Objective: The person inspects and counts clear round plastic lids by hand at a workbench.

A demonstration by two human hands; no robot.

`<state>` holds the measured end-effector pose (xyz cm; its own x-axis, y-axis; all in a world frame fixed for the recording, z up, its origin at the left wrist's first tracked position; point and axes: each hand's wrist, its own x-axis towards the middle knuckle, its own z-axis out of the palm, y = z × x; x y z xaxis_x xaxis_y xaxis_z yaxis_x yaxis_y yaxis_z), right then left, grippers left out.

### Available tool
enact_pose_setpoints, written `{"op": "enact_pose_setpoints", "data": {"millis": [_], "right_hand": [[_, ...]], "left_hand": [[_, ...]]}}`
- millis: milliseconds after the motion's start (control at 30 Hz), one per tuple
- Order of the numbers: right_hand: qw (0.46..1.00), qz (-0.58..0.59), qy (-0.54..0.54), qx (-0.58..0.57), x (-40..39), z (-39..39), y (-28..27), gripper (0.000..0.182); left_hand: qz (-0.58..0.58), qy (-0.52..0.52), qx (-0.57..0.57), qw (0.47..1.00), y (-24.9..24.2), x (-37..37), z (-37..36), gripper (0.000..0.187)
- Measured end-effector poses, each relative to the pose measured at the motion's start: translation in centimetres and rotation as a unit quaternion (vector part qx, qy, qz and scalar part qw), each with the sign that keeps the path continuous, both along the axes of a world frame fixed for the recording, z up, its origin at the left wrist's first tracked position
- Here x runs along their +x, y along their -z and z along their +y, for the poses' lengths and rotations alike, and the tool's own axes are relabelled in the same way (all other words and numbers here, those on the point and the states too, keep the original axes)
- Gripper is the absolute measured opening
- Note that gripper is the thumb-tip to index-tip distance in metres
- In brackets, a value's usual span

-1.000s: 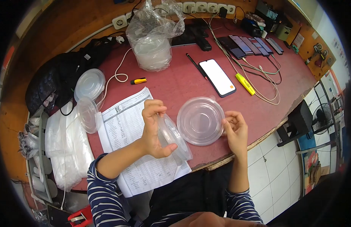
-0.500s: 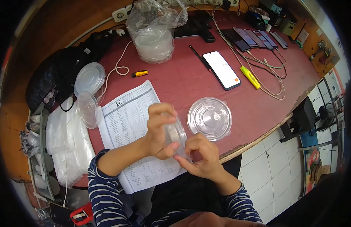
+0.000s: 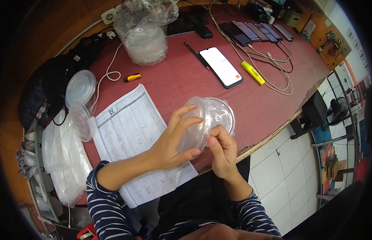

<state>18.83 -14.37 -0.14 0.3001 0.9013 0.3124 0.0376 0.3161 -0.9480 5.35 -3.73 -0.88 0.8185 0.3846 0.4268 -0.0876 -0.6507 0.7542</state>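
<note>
A clear round plastic bowl is tilted on its side above the table's front edge. My left hand is wrapped around the bowl's body, its fingers spread over the far side and the thumb beneath. With thumb and curled fingers, my right hand pinches the near right part of the rim. Just behind it lies a clear round plastic lid, partly covered by the bowl. Printed sheets of paper lie under my left forearm.
A bagged stack of plastic containers stands at the back. A lit phone, a yellow highlighter and an orange-black screwdriver lie on the red table. Several phones with cables are beyond. Plastic bags and round lids lie left.
The bowl has turned its side more toward me and risen, now overlapping the lid. My left fingers have spread wider around it. The whole view has shifted slightly.
</note>
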Motion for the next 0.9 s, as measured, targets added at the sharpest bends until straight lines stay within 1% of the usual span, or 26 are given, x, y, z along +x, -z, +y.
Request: {"op": "enact_pose_setpoints", "data": {"millis": [33,100,133,200,233,300,400,533,600,633,667,700,733,767,833,867,900], "right_hand": [[1.0,0.0,0.001,0.0,0.1,0.0,0.1,0.015],[0.999,0.013,-0.044,-0.028,0.2,0.1,0.5,0.014],[0.999,0.014,-0.044,-0.027,0.3,0.2,0.6,0.014],[0.994,-0.027,-0.102,0.021,0.6,0.5,0.7,0.014],[0.994,-0.026,-0.103,0.021,0.7,0.7,0.8,0.014],[0.99,0.025,-0.136,0.028,0.9,1.0,1.1,0.012],[0.987,0.06,-0.147,0.032,0.7,1.2,0.5,0.012],[0.988,0.053,-0.139,0.036,0.4,1.5,1.0,0.013],[0.991,0.001,-0.13,0.025,0.1,1.6,0.8,0.018],[0.991,0.003,-0.133,0.024,0.0,1.8,1.0,0.018],[0.987,-0.105,-0.109,0.043,-0.1,2.1,1.2,0.021],[0.972,-0.212,-0.084,0.063,-0.2,2.3,1.4,0.024],[0.968,-0.23,-0.08,0.055,-0.3,2.4,1.5,0.027],[0.969,-0.227,-0.083,0.056,-0.5,2.5,1.7,0.027],[0.96,-0.27,-0.043,0.052,-0.6,2.5,2.0,0.025],[0.961,-0.27,-0.044,0.052,-0.6,2.5,2.0,0.025],[0.958,-0.28,-0.031,0.06,-0.5,2.5,2.0,0.024]], "left_hand": [[0.0,0.001,0.0,1.0,-0.1,-0.1,0.0,0.066],[-0.036,-0.018,0.075,0.996,-0.7,-0.3,0.1,0.049],[-0.035,-0.018,0.076,0.996,-1.0,-0.3,0.0,0.049],[-0.072,-0.048,0.061,0.994,-1.3,-0.3,-0.5,0.029],[-0.071,-0.049,0.061,0.994,-1.5,-0.4,-0.5,0.029],[-0.061,-0.072,0.095,0.991,-1.7,-0.5,-0.4,0.027],[-0.065,-0.071,0.094,0.991,-1.7,-0.7,-0.2,0.027],[-0.071,-0.089,0.083,0.99,-1.7,-0.7,0.0,0.025],[-0.086,-0.128,-0.014,0.988,-1.4,-0.9,0.2,0.018],[-0.084,-0.131,-0.014,0.988,-1.4,-0.8,0.3,0.018],[-0.12,-0.168,-0.103,0.973,-1.5,-0.7,0.4,0.015],[-0.154,-0.204,-0.19,0.948,-1.7,-0.6,0.7,0.012],[-0.146,-0.219,-0.129,0.956,-0.5,-0.9,2.0,0.014],[-0.144,-0.221,-0.128,0.956,-0.2,-1.1,2.3,0.014],[-0.12,-0.25,-0.301,0.912,0.0,-1.2,2.6,0.018],[-0.119,-0.25,-0.301,0.912,-0.3,-1.1,2.4,0.018],[-0.122,-0.255,-0.378,0.881,-1.0,-0.8,2.1,0.02]]}}
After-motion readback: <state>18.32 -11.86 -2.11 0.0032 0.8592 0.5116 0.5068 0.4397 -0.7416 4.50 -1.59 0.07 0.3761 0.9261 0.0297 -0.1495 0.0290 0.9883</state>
